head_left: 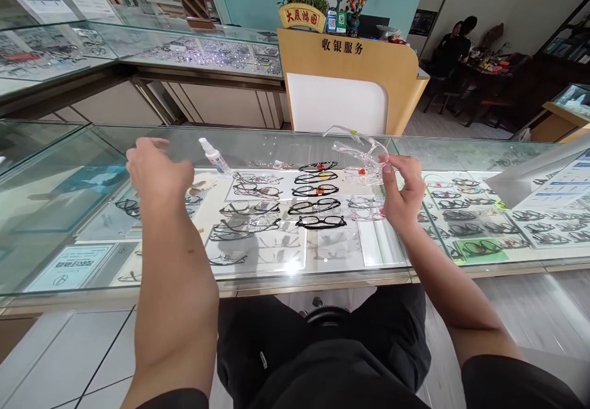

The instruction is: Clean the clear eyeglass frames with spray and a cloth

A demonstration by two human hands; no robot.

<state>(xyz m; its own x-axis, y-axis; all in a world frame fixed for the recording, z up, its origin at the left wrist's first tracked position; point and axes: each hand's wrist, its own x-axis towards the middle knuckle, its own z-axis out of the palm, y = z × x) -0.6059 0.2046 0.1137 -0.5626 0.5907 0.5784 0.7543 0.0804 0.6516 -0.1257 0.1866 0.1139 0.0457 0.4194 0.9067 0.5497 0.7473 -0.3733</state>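
My right hand [402, 195] is up over the glass surface [69, 187], its fingers pinched together on a pair of clear-framed glasses [359, 157]. The grip sits at the near end of the frame, and the rest of it juts out to the left in the air, above the rows of glasses laid out in the case under the glass. I judge the hold to be light and at one end only, so the frame can twist or sag. I keep the wrist level and avoid squeezing harder, since thin clear plastic flexes and may mark.

My left hand [154, 172] hovers to the left with fingers spread apart and holding nothing. Nearest to it are a small spray bottle [214, 155] lying tilted on the surface and a pale cloth [203, 181] just below that. The bottle lies on its side and looks likely to roll or skid on glass, so I would come down on it from above and close round its body, not nudge it from the side. The cloth is flat and I would pinch it at an edge.

The two hands are well apart, which leaves the glasses supported on one side only. I judge it wiser to bring things towards the middle of the surface, low above it, so a slip means a short drop. Glare on the glass hides the frame's far edge from me.
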